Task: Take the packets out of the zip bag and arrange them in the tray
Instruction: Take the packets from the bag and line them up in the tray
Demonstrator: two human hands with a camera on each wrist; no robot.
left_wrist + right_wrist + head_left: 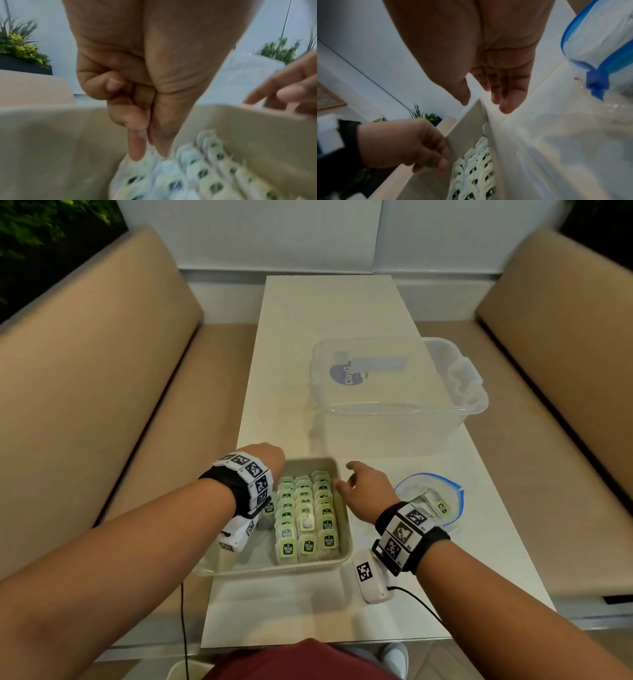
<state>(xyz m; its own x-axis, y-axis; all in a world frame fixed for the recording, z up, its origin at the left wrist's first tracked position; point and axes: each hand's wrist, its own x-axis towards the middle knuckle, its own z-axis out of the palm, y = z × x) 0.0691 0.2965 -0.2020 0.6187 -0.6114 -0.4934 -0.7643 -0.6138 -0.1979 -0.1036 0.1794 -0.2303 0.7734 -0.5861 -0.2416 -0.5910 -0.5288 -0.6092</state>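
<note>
A beige tray [274, 568] near the table's front holds three rows of green-labelled packets [306, 522]. My left hand [267, 460] reaches over the tray's far left part. In the left wrist view its fingers are curled, and thumb and forefinger [150, 155] pinch the top of a packet [152, 161] at the far end of the left row. My right hand [363, 487] hovers at the tray's right rim [465, 119] with relaxed fingers [506, 108], holding nothing. The blue-rimmed zip bag [428, 494] lies open to the right with a packet [442, 506] inside.
A clear plastic box [394, 378] stands at the back right of the white table [325, 309]. A white tagged device [371, 580] with a black cable lies by the tray's front right corner. Beige benches [85, 405] flank the table.
</note>
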